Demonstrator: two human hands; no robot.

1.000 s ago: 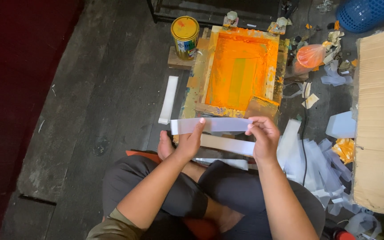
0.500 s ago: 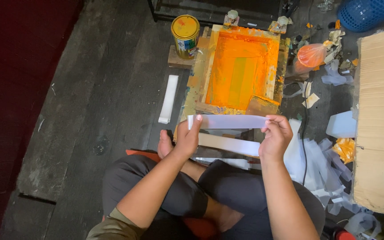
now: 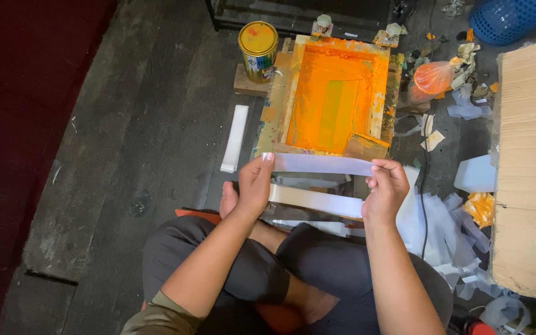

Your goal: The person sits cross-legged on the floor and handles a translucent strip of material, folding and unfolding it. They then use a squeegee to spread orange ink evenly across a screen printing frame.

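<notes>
I sit cross-legged on a dark floor. My left hand (image 3: 254, 185) pinches the left end of a long white strip (image 3: 321, 164), and my right hand (image 3: 384, 189) pinches its right end. The strip is stretched level between them, just in front of the near edge of an orange-inked printing screen frame (image 3: 336, 93). A small brown squeegee block (image 3: 365, 146) lies at the frame's near right corner. Under my hands another white strip (image 3: 314, 200) lies across a board.
A yellow paint can (image 3: 258, 43) stands left of the frame. One white strip (image 3: 235, 138) lies on the floor at left. At right are a cardboard sheet (image 3: 531, 167), scattered white scraps (image 3: 448, 229), an orange plastic bag (image 3: 434, 77) and a blue basket (image 3: 510, 18).
Both hands have carried the held strip forward and slightly right, closer to the frame's near edge. The hands are spread a little wider on its ends.
</notes>
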